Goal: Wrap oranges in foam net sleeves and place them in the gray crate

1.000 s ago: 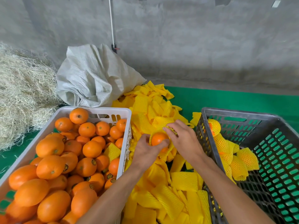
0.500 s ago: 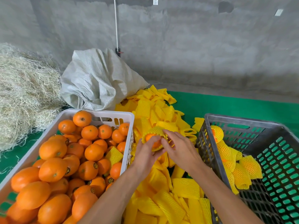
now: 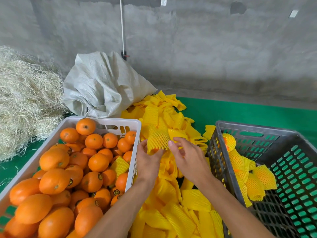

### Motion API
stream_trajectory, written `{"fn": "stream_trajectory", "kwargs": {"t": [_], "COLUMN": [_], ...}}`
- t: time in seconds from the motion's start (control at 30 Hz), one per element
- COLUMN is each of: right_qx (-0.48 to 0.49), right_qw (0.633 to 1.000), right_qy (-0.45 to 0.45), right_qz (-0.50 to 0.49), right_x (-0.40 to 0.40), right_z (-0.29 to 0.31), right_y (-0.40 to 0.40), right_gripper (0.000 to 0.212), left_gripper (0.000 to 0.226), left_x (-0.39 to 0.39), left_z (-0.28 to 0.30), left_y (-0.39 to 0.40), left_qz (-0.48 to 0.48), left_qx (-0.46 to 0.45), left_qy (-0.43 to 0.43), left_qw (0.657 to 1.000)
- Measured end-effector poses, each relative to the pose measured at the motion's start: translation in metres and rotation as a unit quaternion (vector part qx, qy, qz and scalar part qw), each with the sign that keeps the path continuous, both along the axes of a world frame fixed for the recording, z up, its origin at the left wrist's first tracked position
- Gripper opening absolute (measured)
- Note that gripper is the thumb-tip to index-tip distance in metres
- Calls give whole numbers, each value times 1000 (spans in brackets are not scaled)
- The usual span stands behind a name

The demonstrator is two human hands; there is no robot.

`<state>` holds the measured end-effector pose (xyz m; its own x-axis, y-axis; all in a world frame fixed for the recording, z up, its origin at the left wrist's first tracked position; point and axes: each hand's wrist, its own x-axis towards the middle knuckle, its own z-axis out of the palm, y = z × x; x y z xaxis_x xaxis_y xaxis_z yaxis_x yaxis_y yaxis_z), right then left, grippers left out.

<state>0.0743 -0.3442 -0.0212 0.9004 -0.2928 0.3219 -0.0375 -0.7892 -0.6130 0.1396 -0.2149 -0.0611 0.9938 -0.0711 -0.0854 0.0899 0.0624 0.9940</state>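
Between the two crates I hold an orange almost fully covered by a yellow foam net sleeve (image 3: 158, 140). My left hand (image 3: 148, 160) grips it from below and the left. My right hand (image 3: 187, 155) pinches the sleeve's right edge with thumb and fingers. Only a sliver of orange peel shows at the sleeve's lower opening. The gray crate (image 3: 223, 162) stands to the right and holds several wrapped oranges (image 3: 247, 170) along its left side. A white crate (image 3: 132, 162) full of bare oranges (image 3: 92, 162) stands to the left.
A heap of loose yellow foam sleeves (image 3: 173, 212) fills the gap between the crates and runs back toward a white woven sack (image 3: 103, 86). Straw (image 3: 25, 100) is piled at far left. A green mat (image 3: 240, 114) covers the floor, and a concrete wall stands behind.
The sleeve has been drawn over the orange, which was mostly bare a second ago. Both hands stay at the fruit, slightly raised.
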Motion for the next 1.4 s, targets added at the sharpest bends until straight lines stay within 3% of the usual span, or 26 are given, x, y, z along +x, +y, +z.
{"fn": "stream_trajectory", "kwargs": {"t": [0.13, 0.23, 0.33, 0.47, 0.57, 0.73, 0.83, 0.93, 1.17, 1.2, 1.27, 1.33, 1.4], "right_qx": [172, 227, 90, -57, -120, -85, -46, -46, -148, -149, -122, -95, -80], "right_qw": [983, 973, 988, 953, 919, 875, 875, 896, 955, 961, 980, 993, 991], "right_qy": [67, 13, -88, -162, -113, 133, 212, 219, -2, -20, -24, 19, 109], "right_qz": [7, -27, -89, -248, -358, -458, -434, -383, -257, -230, -158, -69, 16], "right_x": [0, 0, -1, -9, -23, -45, -49, -47, -25, -21, -14, -8, -6], "right_z": [-6, -1, 14, 27, 20, -12, -27, -31, 7, 11, 15, 9, -4], "right_y": [0, -10, -33, -81, -121, -162, -170, -169, -125, -113, -83, -54, -31], "right_gripper": [89, 93, 84, 80, 77, 75, 72, 66, 36, 33, 31, 32, 32], "left_gripper": [79, 93, 92, 85, 81, 77, 74, 59, 44, 42, 46, 61, 74], "left_x": [-17, -25, -24, -28, -27, -23, -20, -21, -19, -17, -13, -12, -13], "left_z": [0, -1, -2, -10, -15, -20, -23, -26, -26, -25, -25, -23, -22], "left_y": [-5, -9, -10, -10, -9, -11, -10, -9, -9, -7, -2, 6, 12], "left_qz": [-102, -214, -234, -240, -232, -214, -211, -216, -232, -241, -290, -362, -416], "left_qx": [55, 72, 106, 123, 152, 158, 154, 169, 242, 278, 404, 545, 613], "left_qy": [-153, -213, -234, -199, -187, -165, -157, -179, -209, -217, -218, -137, -51], "left_qw": [981, 951, 938, 942, 942, 950, 952, 945, 919, 904, 840, 743, 670]}}
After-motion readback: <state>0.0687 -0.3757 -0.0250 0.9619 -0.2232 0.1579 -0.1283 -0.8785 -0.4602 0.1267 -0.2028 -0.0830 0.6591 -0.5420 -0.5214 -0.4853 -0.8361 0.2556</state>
